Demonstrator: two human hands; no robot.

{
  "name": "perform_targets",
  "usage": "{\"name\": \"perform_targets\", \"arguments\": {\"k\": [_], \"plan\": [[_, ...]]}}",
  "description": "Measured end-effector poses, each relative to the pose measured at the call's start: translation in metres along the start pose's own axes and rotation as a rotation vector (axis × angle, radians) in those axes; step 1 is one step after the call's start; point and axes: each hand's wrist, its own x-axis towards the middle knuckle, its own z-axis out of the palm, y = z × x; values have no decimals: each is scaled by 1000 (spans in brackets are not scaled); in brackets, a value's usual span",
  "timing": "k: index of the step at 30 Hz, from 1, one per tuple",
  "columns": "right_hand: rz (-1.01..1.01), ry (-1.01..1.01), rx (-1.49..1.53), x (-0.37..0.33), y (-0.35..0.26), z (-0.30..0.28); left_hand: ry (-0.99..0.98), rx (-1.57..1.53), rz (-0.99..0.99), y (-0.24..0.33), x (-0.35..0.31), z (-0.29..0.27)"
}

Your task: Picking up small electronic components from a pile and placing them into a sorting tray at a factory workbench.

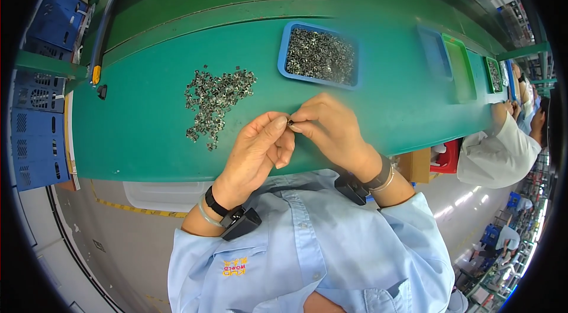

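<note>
My left hand (258, 146) and my right hand (331, 128) meet over the near part of the green table (148, 156). Between their fingertips is a tiny dark part (290, 123), pinched from both sides; it looks like one of the small metal pieces lying about, but its exact kind is too small to make out. To the left of my hands spreads a loose pile of small black and silver metal parts (214, 100). Beyond my right hand stands a blue tray (284, 52) filled with many similar parts.
Farther right sit another blue tray (435, 52), a green tray (460, 67) and a smaller green tray of parts (494, 75). A person in a pale shirt (500, 156) works at the right. Blue crates (38, 147) stack at the left. A cardboard box (415, 165) stands below the table edge.
</note>
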Motion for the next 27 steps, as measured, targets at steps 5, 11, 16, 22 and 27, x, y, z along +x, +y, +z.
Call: {"name": "perform_targets", "arguments": {"k": [5, 11, 16, 22, 27], "plan": [[-3, 24, 54, -1, -4, -2, -1, -12, 8, -2, -1, 2], [17, 19, 111, 0, -6, -3, -17, 31, 25, 0, -2, 0], [-30, -10, 29, 1, -6, -6, 23, 64, 33, 2, -5, 5], [-111, -18, -104, 6, -8, -9, 96, 121, 76, 3, -6, 11], [-87, -11, -62, 6, -9, -8, 93, 135, 98, 3, -3, 8]]}}
